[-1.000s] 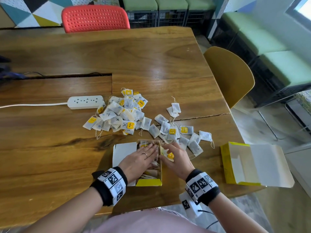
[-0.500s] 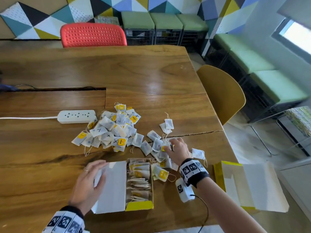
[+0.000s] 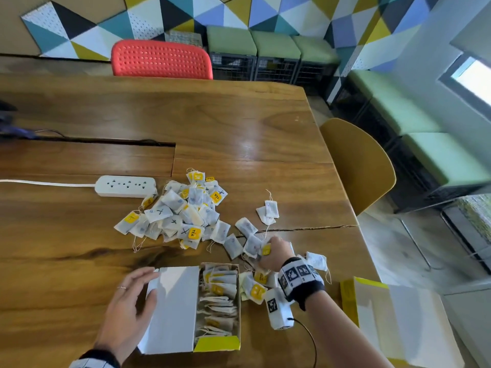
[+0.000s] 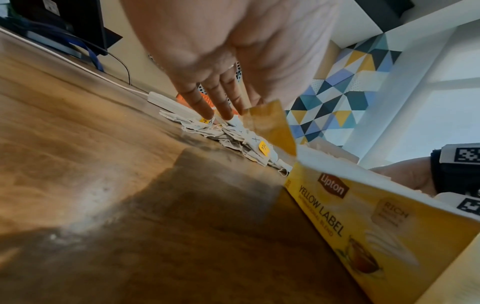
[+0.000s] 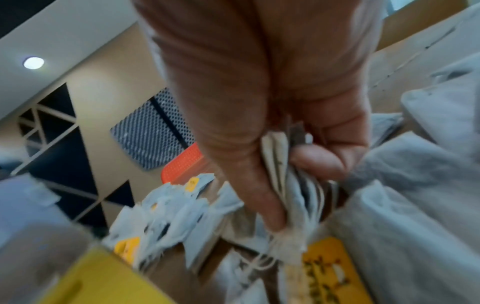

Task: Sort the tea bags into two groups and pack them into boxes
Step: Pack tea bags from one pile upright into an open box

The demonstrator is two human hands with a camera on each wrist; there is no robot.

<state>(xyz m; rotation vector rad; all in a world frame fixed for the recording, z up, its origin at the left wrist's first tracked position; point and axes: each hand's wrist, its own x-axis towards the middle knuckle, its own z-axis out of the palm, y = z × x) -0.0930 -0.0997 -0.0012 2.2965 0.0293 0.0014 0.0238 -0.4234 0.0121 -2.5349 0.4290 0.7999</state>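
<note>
my left hand (image 3: 127,306) lies flat with straight fingers (image 4: 221,102) on the white inside of the open lid flap (image 3: 172,309) of the near box (image 3: 218,343), holding nothing; that yellow box sits on the desk (image 3: 66,261) right in front of me, its tray packed with a row of tea bags standing on edge (image 3: 220,296); its outer side, seen from my left wrist, reads lipton yellow label (image 4: 337,205); my right hand (image 3: 275,254) is just past the box's far right corner, fingers (image 5: 319,162) and thumb curled round a small bunch of tea bags (image 5: 288,197) with their strings trailing below; a few loose bags with yellow tags (image 3: 256,289) lie against the box's right wall, under my right wrist; the big heap of tea bags (image 3: 180,211), some marked with a cross, lies farther out toward the middle of the desk, touching a white power strip (image 3: 125,185) at its left end; a smaller scatter (image 3: 247,235) runs from that heap toward my right hand, and two bags (image 3: 268,212) lie apart beyond it; the second box (image 3: 393,322) lies open at the desk's right edge, well apart from the first; a red chair (image 3: 162,58) stands at the far side, a yellow chair (image 3: 358,166) at the right.
</note>
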